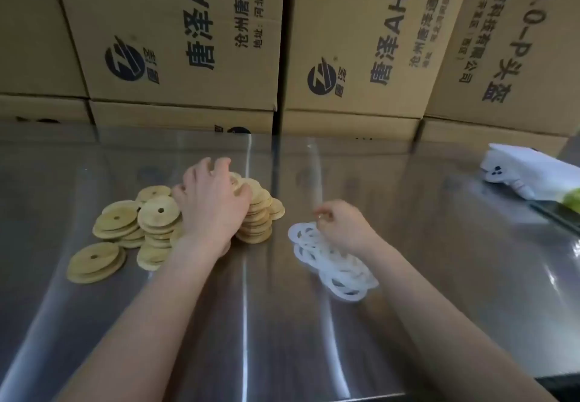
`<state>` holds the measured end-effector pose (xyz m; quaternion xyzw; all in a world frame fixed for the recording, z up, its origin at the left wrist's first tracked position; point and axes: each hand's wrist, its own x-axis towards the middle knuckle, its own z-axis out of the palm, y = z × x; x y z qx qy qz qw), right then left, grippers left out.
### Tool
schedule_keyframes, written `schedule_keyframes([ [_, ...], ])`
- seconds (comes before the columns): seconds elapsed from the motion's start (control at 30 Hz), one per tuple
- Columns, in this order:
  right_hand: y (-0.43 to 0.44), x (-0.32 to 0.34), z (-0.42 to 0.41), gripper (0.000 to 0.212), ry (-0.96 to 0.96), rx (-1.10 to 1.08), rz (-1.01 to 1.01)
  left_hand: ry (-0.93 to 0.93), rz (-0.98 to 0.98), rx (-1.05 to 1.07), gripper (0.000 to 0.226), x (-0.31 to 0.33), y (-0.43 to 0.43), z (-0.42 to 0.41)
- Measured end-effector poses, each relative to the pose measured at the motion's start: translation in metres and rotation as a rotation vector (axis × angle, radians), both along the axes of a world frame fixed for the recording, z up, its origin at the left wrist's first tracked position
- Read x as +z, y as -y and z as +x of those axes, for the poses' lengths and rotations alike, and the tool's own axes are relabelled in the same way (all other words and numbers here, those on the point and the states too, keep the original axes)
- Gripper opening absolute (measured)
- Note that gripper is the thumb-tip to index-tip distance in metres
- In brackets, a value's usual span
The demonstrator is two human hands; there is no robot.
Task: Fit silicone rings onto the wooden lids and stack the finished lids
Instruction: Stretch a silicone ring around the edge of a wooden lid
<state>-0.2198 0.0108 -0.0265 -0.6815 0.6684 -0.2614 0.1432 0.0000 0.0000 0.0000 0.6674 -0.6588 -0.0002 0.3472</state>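
Observation:
A heap of round wooden lids (157, 213), each with a small centre hole, lies on the steel table (251, 323) at left of centre. My left hand (213, 210) rests on top of this heap, fingers spread and curled over the lids; whether it grips one I cannot tell. A pile of white silicone rings (332, 263) lies to the right of the lids. My right hand (342, 226) is over the far end of that pile, fingertips pinched on a ring.
Large printed cardboard boxes (194, 40) stand stacked along the table's far edge. A white bag (527, 169) and something green (572, 200) lie at the far right. A separate short stack of lids (94, 260) sits at the near left.

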Motion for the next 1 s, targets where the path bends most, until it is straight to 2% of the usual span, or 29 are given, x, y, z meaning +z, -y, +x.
schedule_keyframes([
  [0.13, 0.015, 0.003, 0.005, 0.034, -0.111, 0.013, 0.181, 0.169, 0.069, 0.046, 0.058, -0.004, 0.012, 0.0],
  [0.33, 0.035, 0.002, 0.009, 0.016, -0.223, 0.02, 0.198, 0.201, 0.045, 0.06, 0.053, -0.003, 0.026, 0.008],
  [0.6, 0.045, 0.004, -0.003, 0.012, -0.129, 0.082, 0.167, 0.093, 0.035, -0.021, 0.057, -0.004, 0.037, 0.019],
  [0.87, 0.042, 0.0, -0.008, 0.024, -0.067, 0.12, 0.101, 0.014, -0.234, -0.166, 0.065, -0.005, 0.028, 0.014],
  [1.0, 0.04, 0.002, -0.013, 0.022, -0.039, 0.126, 0.119, -0.189, -0.317, -0.345, 0.072, -0.009, 0.011, -0.003],
])
